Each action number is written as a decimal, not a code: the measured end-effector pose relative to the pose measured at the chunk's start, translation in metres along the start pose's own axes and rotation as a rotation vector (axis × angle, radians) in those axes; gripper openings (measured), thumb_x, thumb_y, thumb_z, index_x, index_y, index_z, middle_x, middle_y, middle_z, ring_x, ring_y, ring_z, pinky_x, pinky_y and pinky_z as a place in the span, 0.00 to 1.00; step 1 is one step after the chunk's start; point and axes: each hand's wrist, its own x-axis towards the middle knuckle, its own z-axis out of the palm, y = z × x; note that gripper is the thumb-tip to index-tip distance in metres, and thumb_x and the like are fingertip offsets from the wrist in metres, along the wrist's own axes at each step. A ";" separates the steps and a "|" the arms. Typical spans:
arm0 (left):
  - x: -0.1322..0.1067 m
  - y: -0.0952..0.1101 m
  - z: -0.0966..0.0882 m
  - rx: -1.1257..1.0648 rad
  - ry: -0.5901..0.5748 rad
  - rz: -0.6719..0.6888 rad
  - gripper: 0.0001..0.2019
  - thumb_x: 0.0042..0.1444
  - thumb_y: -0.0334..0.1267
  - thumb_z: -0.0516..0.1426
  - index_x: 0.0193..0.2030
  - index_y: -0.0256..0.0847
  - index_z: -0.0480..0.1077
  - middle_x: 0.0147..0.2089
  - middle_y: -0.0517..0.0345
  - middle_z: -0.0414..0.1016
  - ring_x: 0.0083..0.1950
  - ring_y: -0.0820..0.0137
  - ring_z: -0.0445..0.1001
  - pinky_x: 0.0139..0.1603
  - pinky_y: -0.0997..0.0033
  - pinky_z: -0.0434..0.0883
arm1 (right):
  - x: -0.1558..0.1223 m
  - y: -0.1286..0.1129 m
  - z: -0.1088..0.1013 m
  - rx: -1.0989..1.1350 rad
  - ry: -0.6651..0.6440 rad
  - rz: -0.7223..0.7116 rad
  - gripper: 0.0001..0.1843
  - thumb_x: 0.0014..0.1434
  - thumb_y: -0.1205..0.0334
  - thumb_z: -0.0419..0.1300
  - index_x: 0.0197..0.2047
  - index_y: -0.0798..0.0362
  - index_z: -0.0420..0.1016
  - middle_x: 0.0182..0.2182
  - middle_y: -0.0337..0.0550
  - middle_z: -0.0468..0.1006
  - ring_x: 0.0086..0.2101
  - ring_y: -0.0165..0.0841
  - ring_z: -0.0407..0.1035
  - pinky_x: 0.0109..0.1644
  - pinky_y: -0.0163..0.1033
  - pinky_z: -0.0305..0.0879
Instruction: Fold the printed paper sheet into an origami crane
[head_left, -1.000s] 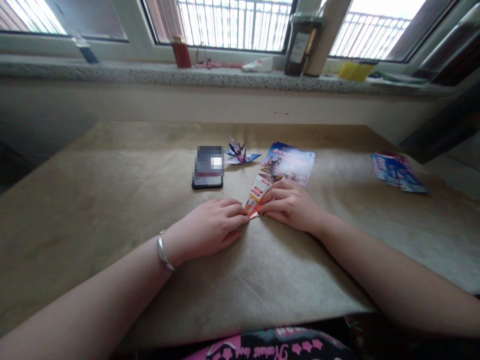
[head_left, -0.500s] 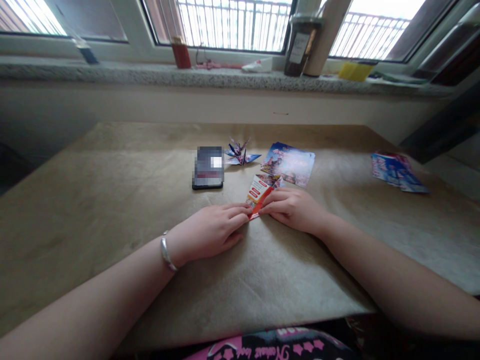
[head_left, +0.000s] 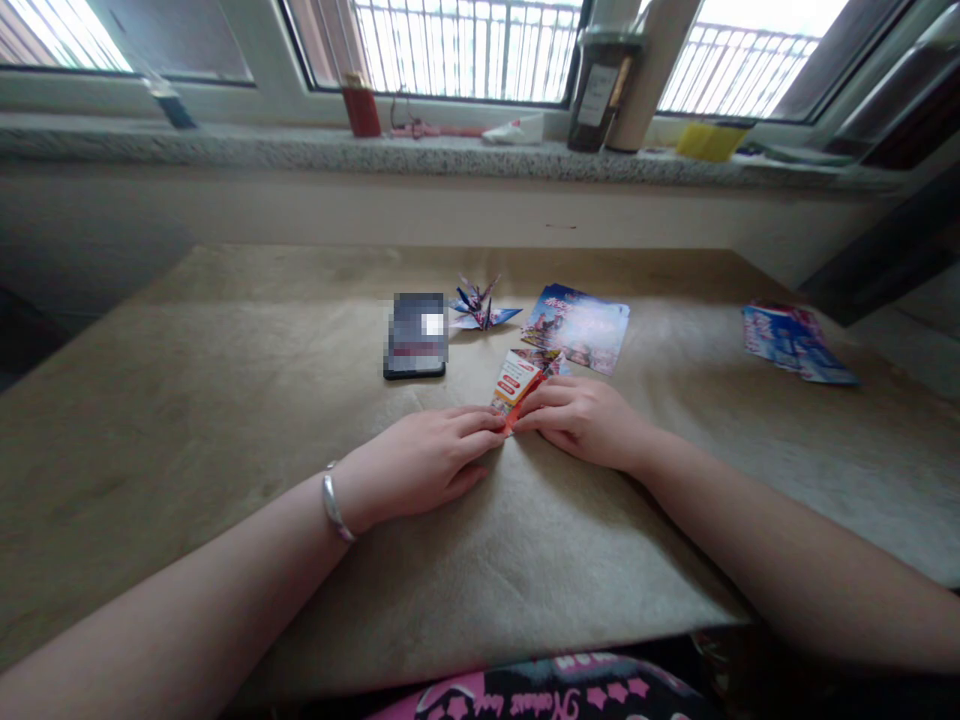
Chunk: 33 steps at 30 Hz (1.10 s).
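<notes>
A partly folded sheet of printed paper (head_left: pixel 514 380), orange and white with text on its upper face, lies flat on the table between my hands. My left hand (head_left: pixel 431 460), with a silver bracelet at the wrist, has its fingertips closed on the paper's narrow near end. From the other side, my right hand (head_left: pixel 589 418) presses its bent fingers on the paper's right edge. The fingertips of both hands almost meet and hide the near corner. Just beyond stands a folded paper crane (head_left: pixel 484 310) in blue and pink.
Left of the crane lies a phone (head_left: pixel 415 340) with a blurred screen. A stack of blue and pink printed sheets (head_left: pixel 581 325) is behind my right hand, and more sheets (head_left: pixel 796 345) lie far right. Jars and small items line the stone windowsill (head_left: pixel 285 150).
My fingertips have drawn slightly closer together over the paper's near end, covering more of its orange part. The crane, the phone and the stacks have stayed in place.
</notes>
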 end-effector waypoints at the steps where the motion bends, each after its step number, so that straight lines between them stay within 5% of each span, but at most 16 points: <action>1: 0.000 0.000 0.000 0.005 0.001 0.000 0.17 0.60 0.34 0.54 0.56 0.39 0.66 0.59 0.49 0.68 0.59 0.62 0.68 0.59 0.61 0.69 | 0.001 -0.001 0.000 0.001 -0.006 -0.019 0.14 0.63 0.67 0.52 0.44 0.48 0.78 0.41 0.42 0.80 0.40 0.32 0.71 0.44 0.38 0.66; 16: 0.003 0.003 0.001 0.090 0.047 0.027 0.13 0.61 0.35 0.52 0.50 0.36 0.69 0.57 0.47 0.70 0.57 0.61 0.70 0.58 0.61 0.70 | 0.010 -0.009 -0.001 -0.201 -0.066 -0.131 0.11 0.65 0.64 0.52 0.41 0.51 0.77 0.40 0.42 0.79 0.41 0.33 0.69 0.42 0.37 0.65; 33: 0.001 -0.001 -0.002 -0.025 -0.010 0.023 0.09 0.61 0.33 0.51 0.46 0.38 0.70 0.55 0.50 0.70 0.56 0.65 0.69 0.57 0.64 0.69 | 0.002 0.001 -0.004 -0.084 -0.065 -0.061 0.12 0.62 0.67 0.52 0.36 0.51 0.77 0.38 0.43 0.79 0.38 0.33 0.70 0.41 0.37 0.65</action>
